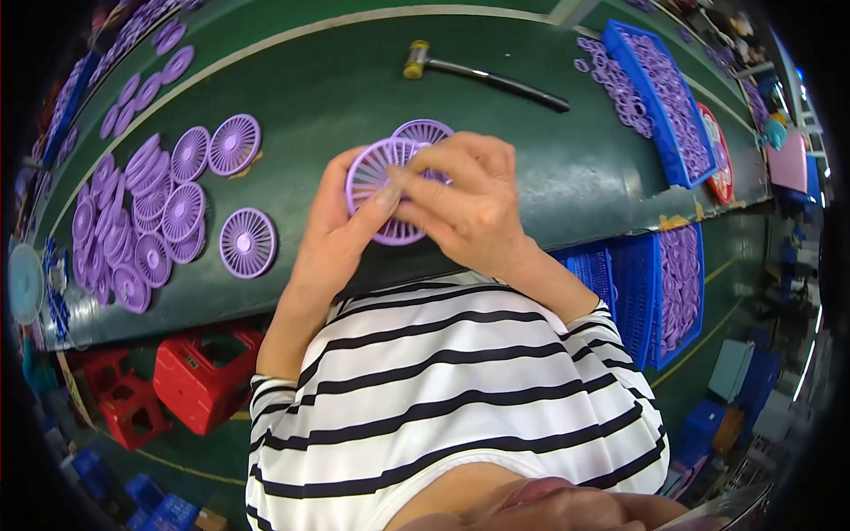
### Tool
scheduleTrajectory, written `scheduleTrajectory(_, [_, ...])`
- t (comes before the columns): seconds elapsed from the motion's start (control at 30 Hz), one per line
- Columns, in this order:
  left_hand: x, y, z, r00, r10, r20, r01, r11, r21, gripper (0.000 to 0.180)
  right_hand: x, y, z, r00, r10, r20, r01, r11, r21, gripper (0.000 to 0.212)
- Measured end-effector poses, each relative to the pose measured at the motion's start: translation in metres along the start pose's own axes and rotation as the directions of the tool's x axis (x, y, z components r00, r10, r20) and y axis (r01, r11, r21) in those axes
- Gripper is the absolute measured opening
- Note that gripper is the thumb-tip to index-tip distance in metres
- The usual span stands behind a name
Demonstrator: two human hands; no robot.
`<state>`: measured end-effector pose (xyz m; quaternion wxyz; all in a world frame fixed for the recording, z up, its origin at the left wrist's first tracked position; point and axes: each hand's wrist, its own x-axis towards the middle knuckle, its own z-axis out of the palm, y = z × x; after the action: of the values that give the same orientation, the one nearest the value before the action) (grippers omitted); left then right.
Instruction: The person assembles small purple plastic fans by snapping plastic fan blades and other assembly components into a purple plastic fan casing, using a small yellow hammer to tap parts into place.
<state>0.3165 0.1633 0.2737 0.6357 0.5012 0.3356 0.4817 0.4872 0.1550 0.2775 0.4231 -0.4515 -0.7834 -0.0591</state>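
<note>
I see left hand (341, 208) gripping disc (374, 166) between both hands; right hand (478, 199) bunched over its middle, can't tell if pinching anything. Hard squeeze could crack it; slack grip could drop it onto the second disc (425, 130) just beyond.

Two hands, a left hand (335, 226) and a right hand (482, 199), meet at one purple slotted disc (375, 163), a second disc (423, 132) just beyond. Also pictured: one mallet (482, 77), one blue tray (645, 111) of rings at right, two red stools (190, 394), at least two blue crates (630, 276). Heaped discs (119, 226) overlap too much for counting.
</note>
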Motion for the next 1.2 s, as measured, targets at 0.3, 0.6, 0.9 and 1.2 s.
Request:
scheduleTrajectory(0.3, [-0.013,0.013,0.003,0.936,-0.271,0.225,0.295,0.952,-0.078,0.044,-0.002,0.023,-0.016,0.962,-0.203,0.184,0.080,0.849,0.522,0.036])
scheduleTrajectory(0.6, [-0.008,-0.007,0.008,0.947,-0.276,0.162,0.301,0.940,-0.159,0.043,-0.006,0.013,-0.016,0.976,-0.066,0.208,-0.036,0.890,0.454,0.027])
scheduleTrajectory(0.9, [-0.009,-0.010,0.001,0.915,-0.319,0.246,0.362,0.920,-0.152,0.043,-0.012,0.034,-0.006,0.937,-0.223,0.269,-0.011,0.750,0.661,0.025])
scheduleTrajectory(1.2, [-0.008,-0.016,0.005,0.983,-0.102,0.153,0.101,0.995,0.015,0.048,-0.017,0.037,-0.001,0.923,-0.058,0.380,-0.270,0.607,0.747,0.028])
